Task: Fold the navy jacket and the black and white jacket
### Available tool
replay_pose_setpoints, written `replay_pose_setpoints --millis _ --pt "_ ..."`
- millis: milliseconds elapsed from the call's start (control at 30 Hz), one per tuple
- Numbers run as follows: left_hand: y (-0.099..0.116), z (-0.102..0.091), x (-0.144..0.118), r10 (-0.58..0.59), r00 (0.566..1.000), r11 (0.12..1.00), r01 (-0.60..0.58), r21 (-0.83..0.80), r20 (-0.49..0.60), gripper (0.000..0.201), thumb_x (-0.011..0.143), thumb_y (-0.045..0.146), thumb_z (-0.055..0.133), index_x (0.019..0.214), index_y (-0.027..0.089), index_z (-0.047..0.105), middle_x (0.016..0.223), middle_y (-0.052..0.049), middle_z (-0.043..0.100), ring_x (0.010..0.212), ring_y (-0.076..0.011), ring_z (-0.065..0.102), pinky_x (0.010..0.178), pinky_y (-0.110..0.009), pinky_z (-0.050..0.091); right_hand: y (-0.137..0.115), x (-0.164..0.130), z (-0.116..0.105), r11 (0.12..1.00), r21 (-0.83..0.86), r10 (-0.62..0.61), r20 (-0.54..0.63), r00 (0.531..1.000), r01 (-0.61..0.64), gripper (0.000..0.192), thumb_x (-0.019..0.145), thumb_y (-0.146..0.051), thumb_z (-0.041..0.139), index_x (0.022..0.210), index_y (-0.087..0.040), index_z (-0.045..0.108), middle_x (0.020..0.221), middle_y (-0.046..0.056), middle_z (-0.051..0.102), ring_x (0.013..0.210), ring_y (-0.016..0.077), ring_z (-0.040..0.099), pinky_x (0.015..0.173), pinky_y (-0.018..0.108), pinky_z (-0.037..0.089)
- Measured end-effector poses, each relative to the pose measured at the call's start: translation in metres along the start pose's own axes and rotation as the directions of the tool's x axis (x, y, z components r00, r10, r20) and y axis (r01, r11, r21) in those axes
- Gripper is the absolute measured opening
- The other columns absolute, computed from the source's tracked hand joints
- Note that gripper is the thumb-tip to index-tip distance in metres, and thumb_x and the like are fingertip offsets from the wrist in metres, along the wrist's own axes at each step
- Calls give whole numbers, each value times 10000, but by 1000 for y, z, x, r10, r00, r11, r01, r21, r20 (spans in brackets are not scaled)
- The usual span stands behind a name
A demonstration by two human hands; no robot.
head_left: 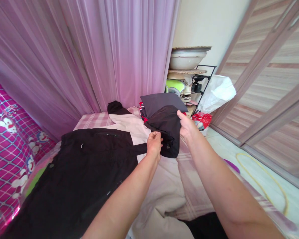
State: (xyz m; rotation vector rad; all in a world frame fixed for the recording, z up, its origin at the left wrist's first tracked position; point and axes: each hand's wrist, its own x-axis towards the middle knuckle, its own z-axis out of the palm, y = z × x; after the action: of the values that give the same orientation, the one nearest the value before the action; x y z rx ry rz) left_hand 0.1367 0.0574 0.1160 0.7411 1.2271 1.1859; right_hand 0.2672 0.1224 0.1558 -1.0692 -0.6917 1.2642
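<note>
A black and beige jacket (pixel 97 159) lies spread across a checked bed cover (pixel 189 179), with its black hood (pixel 164 121) at the far end. My left hand (pixel 154 142) is closed, pinching the near edge of the hood's opening. On the hood's right side, my right hand (pixel 185 124) grips the fabric between thumb and fingers; part of those fingers is hidden behind the cloth. One beige sleeve with a black cuff (pixel 116 108) stretches toward the curtain. The other beige sleeve (pixel 159 202) comes toward me, partly behind my left forearm.
Folded dark grey clothing (pixel 159 99) sits on a stack just beyond the hood. Purple curtains (pixel 119 49) hang behind the bed. To the right stand a rack (pixel 208 79) with basins (pixel 188 59), a white bag (pixel 218 93) and a wooden wardrobe (pixel 269 83). Pink patterned fabric (pixel 10 149) is at left.
</note>
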Motion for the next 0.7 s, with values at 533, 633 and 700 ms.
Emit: replay_pose_setpoints --millis 533,633,700 --pt "9 -26 28 174 972 982 -184 52 158 100 768 174 629 807 209 544 604 84 503 512 -52 488 482 -144 375 -8 11 -28 977 211 29 -23 999 -24 237 966 -255 451 945 -170 671 774 48 765 841 202 734 899 396 571" --pt "16 -34 40 200 972 971 -213 105 121 109 785 153 635 827 205 549 653 75 519 519 -44 505 481 -138 382 -7 12 -32 973 226 51 6 999 -52 226 961 -216 452 924 -181 672 784 34 768 844 186 734 897 379 572" --pt "16 -34 42 174 983 977 -181 113 64 167 807 139 630 944 206 562 802 43 592 543 -38 549 497 -146 417 -5 10 -29 971 234 39 22 999 -43 234 966 -228 449 924 -183 675 803 36 772 870 188 733 906 387 569"
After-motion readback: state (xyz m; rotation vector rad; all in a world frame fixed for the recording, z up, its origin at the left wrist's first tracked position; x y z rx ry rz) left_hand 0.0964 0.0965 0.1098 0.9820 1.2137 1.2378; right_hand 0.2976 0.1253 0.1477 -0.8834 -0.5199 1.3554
